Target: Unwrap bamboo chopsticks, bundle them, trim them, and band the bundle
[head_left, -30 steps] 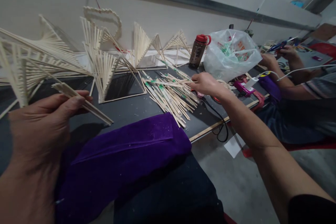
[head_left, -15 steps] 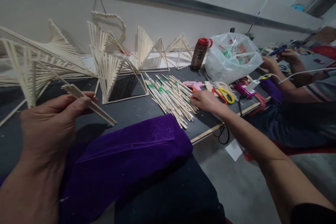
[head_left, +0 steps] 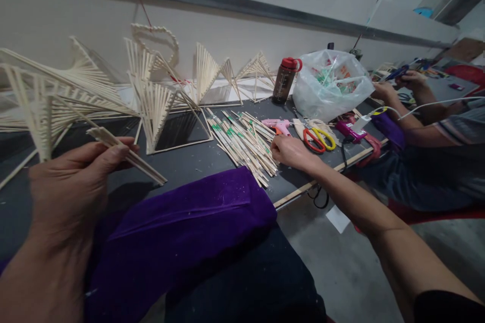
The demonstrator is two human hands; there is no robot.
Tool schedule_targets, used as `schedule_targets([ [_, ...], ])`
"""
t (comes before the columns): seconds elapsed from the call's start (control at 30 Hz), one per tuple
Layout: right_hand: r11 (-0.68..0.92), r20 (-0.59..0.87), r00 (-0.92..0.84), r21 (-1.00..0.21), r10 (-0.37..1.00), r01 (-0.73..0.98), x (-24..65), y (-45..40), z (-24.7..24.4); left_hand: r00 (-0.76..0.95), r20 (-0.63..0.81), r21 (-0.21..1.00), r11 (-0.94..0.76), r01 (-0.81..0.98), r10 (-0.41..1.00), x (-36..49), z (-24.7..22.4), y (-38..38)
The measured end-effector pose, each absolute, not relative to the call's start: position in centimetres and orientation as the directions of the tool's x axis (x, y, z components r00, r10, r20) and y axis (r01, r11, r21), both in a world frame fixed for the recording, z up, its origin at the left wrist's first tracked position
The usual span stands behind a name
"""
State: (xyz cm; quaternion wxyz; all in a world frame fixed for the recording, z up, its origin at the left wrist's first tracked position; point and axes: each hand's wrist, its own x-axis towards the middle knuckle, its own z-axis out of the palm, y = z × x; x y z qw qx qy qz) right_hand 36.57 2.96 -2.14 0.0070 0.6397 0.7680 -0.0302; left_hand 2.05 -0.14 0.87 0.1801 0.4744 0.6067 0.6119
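A: State of the left hand (head_left: 71, 176)?

B: Closed in a pinch. A small bundle of pale sticks (head_left: 146, 166) is gripped between thumb and fingers, slanted over the dark bench (head_left: 185, 161), with the lower ends pointed toward the purple cloth (head_left: 189, 207).

A: And the right hand (head_left: 291, 152)?

B: Placed at the right edge of the loose stick pile (head_left: 242, 144). The fingers are curled down; whether a stick is pinched cannot be told, as the fingertips are hidden.

A: Composition of the pile?

B: Thin sticks, laid mostly in one slanted direction, some crossed. Green-marked clear wrapping is seen among them.

A: Items near the right hand?

B: A pink glue gun (head_left: 279, 125) is noted just beyond it. Scissor handles, red (head_left: 313, 142) and yellow (head_left: 325, 138), are seen beside the gun. Farther back, a red-capped bottle (head_left: 284, 82) is stood upright, next to a clear plastic bag (head_left: 329, 88) in which crumpled material is contained.

A: Along the wall?

B: Fan-shaped stick structures (head_left: 153, 111) are lined up at the back, left of the bottle.

A: Anyone else recorded?

B: A co-worker's hands (head_left: 386, 92) are observed at far right, with a dark blue tool (head_left: 397, 72) held.
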Motion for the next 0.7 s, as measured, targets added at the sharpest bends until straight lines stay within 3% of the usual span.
schedule_targets([
  [0.2,0.207,0.045,-0.202,-0.178,0.978,0.962,37.0,3.1,-3.3,-0.481,0.374,0.909,-0.212,0.359,0.793,2.3,0.9,-0.3],
  [0.37,0.089,0.263,-0.079,-0.026,0.962,0.996,37.4,5.2,-2.8,-0.473,0.356,0.921,-0.217,0.324,0.806,1.7,0.4,0.0],
  [0.5,0.028,0.181,-0.033,0.027,0.983,0.999,37.3,7.1,-2.7,-0.453,0.367,0.912,-0.221,0.345,0.812,1.1,0.0,0.3],
  [0.6,0.04,0.217,-0.019,-0.094,0.976,0.995,37.9,7.6,-2.6,-0.445,0.372,0.914,-0.238,0.327,0.814,0.9,-0.1,0.3],
  [0.7,0.095,0.236,-0.006,-0.368,0.972,0.925,39.1,7.5,-2.2,-0.435,0.377,0.913,-0.252,0.32,0.817,0.9,-0.1,0.3],
])
